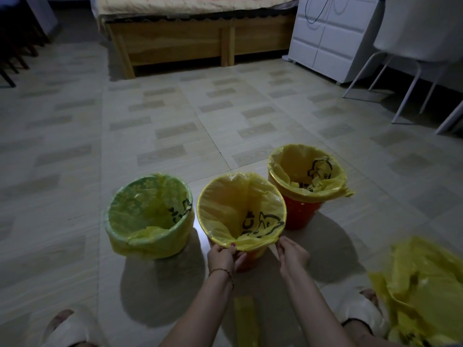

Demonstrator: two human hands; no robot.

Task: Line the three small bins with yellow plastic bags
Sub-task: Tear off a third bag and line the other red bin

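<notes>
Three small bins stand in a row on the tiled floor, each with a yellow bag in it. The green bin (140,221) is on the left and the red bin (299,212) on the right. The middle bin (250,259) is orange, and its yellow bag (233,204) is folded over the rim. My left hand (221,256) pinches the bag's edge at the near rim. My right hand (292,254) pinches the same edge a little to the right.
A heap of loose yellow bags (423,294) lies at the right near my foot. A folded yellow strip (244,319) lies on the floor between my arms. A wooden bed (175,43), a white cabinet (333,36) and a white chair (411,58) stand further back.
</notes>
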